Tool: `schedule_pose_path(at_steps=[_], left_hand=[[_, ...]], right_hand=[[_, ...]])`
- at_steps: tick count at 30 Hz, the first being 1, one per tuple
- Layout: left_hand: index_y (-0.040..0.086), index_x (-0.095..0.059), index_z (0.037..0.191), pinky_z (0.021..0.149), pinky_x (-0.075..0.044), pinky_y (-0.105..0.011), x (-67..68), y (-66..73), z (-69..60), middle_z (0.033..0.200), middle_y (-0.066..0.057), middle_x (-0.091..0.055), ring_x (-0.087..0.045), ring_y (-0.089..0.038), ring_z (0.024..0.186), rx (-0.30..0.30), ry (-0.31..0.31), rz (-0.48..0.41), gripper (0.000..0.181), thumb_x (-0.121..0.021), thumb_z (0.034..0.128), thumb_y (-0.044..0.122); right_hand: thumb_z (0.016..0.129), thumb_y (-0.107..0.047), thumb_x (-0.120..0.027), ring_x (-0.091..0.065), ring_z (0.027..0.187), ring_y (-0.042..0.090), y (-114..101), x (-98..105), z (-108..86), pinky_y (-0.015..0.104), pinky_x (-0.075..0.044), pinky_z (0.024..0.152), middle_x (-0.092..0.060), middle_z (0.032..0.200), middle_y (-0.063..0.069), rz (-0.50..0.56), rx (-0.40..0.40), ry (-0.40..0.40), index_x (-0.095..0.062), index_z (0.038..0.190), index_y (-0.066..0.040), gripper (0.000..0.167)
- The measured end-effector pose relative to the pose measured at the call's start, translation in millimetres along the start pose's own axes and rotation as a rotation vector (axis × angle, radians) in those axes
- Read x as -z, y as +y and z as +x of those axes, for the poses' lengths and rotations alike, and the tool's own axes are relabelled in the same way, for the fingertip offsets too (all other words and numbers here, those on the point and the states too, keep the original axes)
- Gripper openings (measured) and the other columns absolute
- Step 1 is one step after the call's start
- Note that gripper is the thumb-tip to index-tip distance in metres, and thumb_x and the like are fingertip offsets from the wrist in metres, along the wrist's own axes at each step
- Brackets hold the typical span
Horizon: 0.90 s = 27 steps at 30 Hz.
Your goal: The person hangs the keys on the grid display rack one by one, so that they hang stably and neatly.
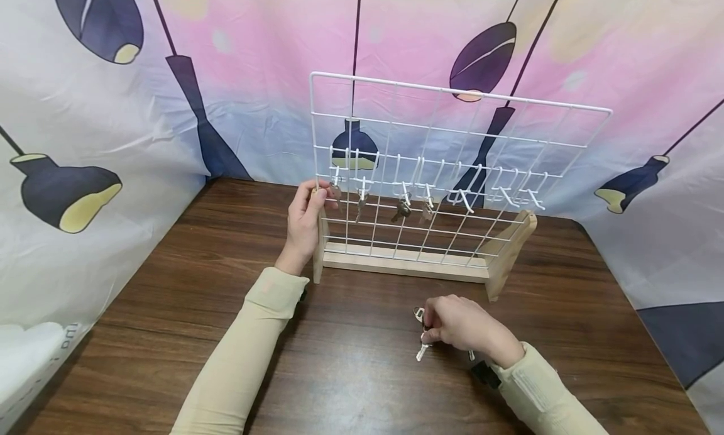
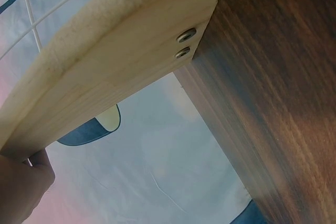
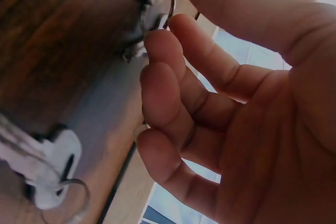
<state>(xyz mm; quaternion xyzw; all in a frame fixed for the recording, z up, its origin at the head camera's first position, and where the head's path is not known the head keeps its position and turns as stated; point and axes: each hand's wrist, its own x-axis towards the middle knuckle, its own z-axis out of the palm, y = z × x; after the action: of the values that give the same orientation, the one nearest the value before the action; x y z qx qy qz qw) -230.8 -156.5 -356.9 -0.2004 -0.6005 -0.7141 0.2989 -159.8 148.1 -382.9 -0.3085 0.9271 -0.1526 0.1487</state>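
A white wire grid rack (image 1: 390, 234) stands on wooden side supports. My left hand (image 1: 305, 218) grips the top of its left wooden side (image 2: 121, 51), thumb in front. Several keys (image 1: 402, 209) hang from white hooks (image 1: 464, 199) on the grid's left half; hooks farther right hold none. My right hand (image 1: 460, 325) is low over the table by loose keys (image 1: 422, 350), fingers loosely bent. In the right wrist view a key ring (image 3: 173, 1) is at the thumb and index fingertips, which stand apart. Another key (image 3: 58, 166) with a ring lies on the tabletop nearby.
The dark wood table (image 1: 351, 372) runs back to a patterned cloth (image 1: 254, 77) on the sides and behind. A wooden crossbar (image 1: 407, 265) joins the rack's supports near the bottom. White plastic packaging (image 1: 34, 359) sits at the left edge.
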Motion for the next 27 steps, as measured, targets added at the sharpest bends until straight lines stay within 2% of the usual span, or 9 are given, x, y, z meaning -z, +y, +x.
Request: schedule_pose_path(at_steps=[5, 10, 16, 18, 22, 27], left_hand=[[-0.015, -0.048, 0.112, 0.078, -0.056, -0.029, -0.1, 0.6, 0.7, 0.095, -0.019, -0.055, -0.061, -0.016, 0.082, 0.01, 0.003, 0.006, 0.021, -0.041, 0.1028, 0.002], [-0.019, -0.045, 0.112, 0.077, -0.055, -0.027, -1.6, 5.8, 0.8, 0.093, -0.001, -0.058, -0.06, -0.015, 0.081, 0.026, 0.004, 0.017, 0.02, -0.037, 0.1015, -0.004], [-0.023, -0.042, 0.11, 0.077, -0.055, -0.025, -7.8, 22.5, -0.8, 0.091, 0.002, -0.057, -0.06, -0.013, 0.08, 0.014, -0.002, 0.014, 0.02, -0.037, 0.1005, -0.006], [-0.022, -0.043, 0.11, 0.077, -0.055, -0.025, -7.0, 20.6, -0.7, 0.092, 0.002, -0.057, -0.06, -0.012, 0.08, 0.015, -0.004, 0.012, 0.02, -0.037, 0.1008, -0.006], [-0.017, -0.046, 0.111, 0.077, -0.055, -0.027, -1.4, 6.6, 0.4, 0.092, 0.0, -0.058, -0.061, -0.012, 0.081, 0.019, -0.001, 0.016, 0.018, -0.038, 0.1017, -0.004], [-0.016, -0.047, 0.113, 0.077, -0.056, -0.028, -0.3, 2.6, 0.2, 0.093, -0.002, -0.058, -0.062, -0.015, 0.081, 0.007, -0.003, 0.013, 0.02, -0.04, 0.1024, 0.001]], right_hand=[[0.08, -0.025, -0.08, -0.048, 0.059, 0.004, 0.3, -0.3, -2.5, 0.027, -0.043, 0.056, -0.053, 0.066, -0.016, -0.009, 0.027, 0.006, -0.062, 0.078, -0.021, 0.018], [0.077, -0.032, -0.082, -0.047, 0.057, 0.004, 0.1, 1.1, -5.1, 0.027, -0.042, 0.054, -0.053, 0.067, -0.016, -0.013, 0.022, 0.0, -0.061, 0.076, -0.022, 0.023], [0.073, -0.037, -0.083, -0.047, 0.057, 0.006, -0.1, -2.0, -5.4, 0.028, -0.041, 0.055, -0.053, 0.066, -0.015, -0.039, -0.006, -0.017, -0.061, 0.075, -0.023, 0.027], [0.073, -0.035, -0.083, -0.047, 0.057, 0.006, 0.0, -3.1, -5.3, 0.028, -0.042, 0.055, -0.053, 0.067, -0.015, -0.04, -0.009, -0.018, -0.061, 0.076, -0.023, 0.025], [0.073, -0.03, -0.084, -0.047, 0.058, 0.004, 0.1, -3.0, -5.8, 0.027, -0.042, 0.055, -0.053, 0.067, -0.015, -0.031, 0.009, -0.027, -0.062, 0.078, -0.022, 0.024], [0.073, -0.02, -0.084, -0.048, 0.06, 0.001, -1.3, -0.9, -7.9, 0.026, -0.042, 0.057, -0.052, 0.066, -0.016, -0.024, 0.064, -0.066, -0.062, 0.083, -0.022, 0.025]])
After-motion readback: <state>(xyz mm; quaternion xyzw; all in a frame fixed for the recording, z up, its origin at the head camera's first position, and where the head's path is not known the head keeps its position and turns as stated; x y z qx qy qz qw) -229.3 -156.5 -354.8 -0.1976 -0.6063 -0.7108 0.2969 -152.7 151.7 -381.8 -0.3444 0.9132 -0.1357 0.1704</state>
